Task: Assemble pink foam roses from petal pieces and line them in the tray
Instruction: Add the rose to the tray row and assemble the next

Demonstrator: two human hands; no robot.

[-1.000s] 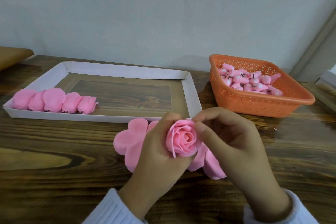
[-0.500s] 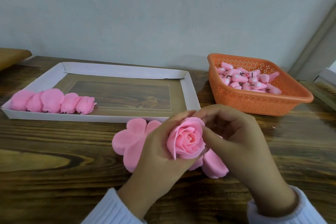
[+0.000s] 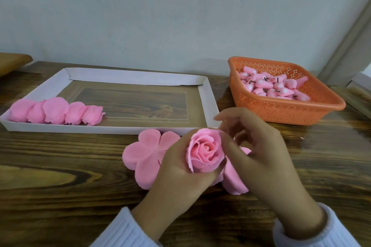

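Left hand (image 3: 178, 170) wraps its fingers round the rose (image 3: 204, 151); right hand (image 3: 261, 154) thumbs an outer petal, grip unclear. Best smoothed gently, base held tight.

left grip (image 3: 179, 168) and right grip (image 3: 261, 158) meet on a rose (image 3: 206, 151)
left curls round it from below; right arches beside it, thumb against its side, forefinger lifted, other fingers curled.
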